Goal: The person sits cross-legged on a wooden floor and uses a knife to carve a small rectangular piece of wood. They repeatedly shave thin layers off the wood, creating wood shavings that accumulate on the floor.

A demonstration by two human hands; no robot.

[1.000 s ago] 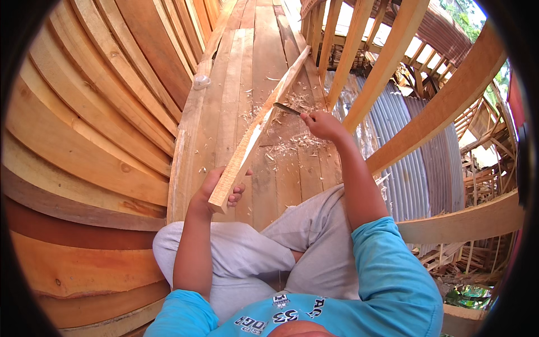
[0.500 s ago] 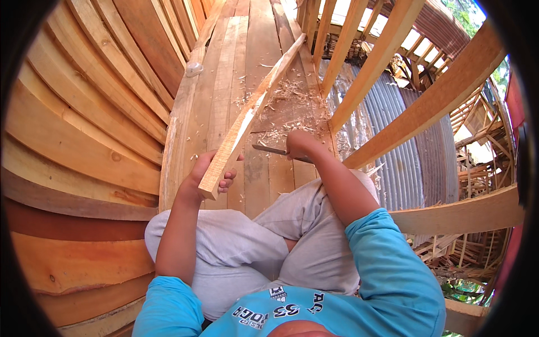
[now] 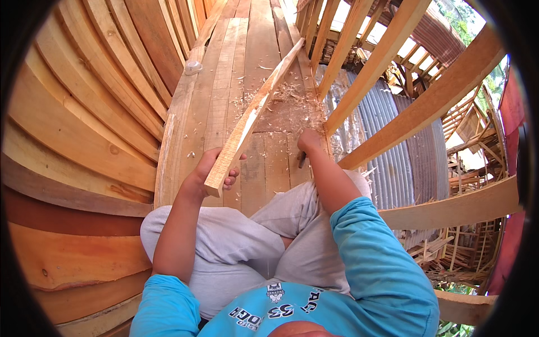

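A long squared wooden stick point(image 3: 247, 124) slants away from me, its far end narrower and resting near the right side of the plank floor. One face of it shows a pale, freshly cut strip. My left hand point(image 3: 209, 167) wraps round the near end from below, with fingertips showing on the right side. Off to the right of the stick, apart from it, my right hand point(image 3: 309, 142) is closed on a knife point(image 3: 302, 161). Only a short dark part of the knife shows below the fist; the rest is hidden or seen end-on.
Wood shavings point(image 3: 292, 94) are scattered over the plank floor point(image 3: 224, 84) beyond my crossed legs. Upright boards point(image 3: 73, 146) line the left. Wooden slats point(image 3: 370, 73) stand along the right, with corrugated metal sheets point(image 3: 387, 151) below. A small pale lump point(image 3: 193, 68) lies at far left.
My right hand has moved slightly right, and the knife has turned so its blade no longer points left toward the stick. My left hand keeps its hold on the stick.
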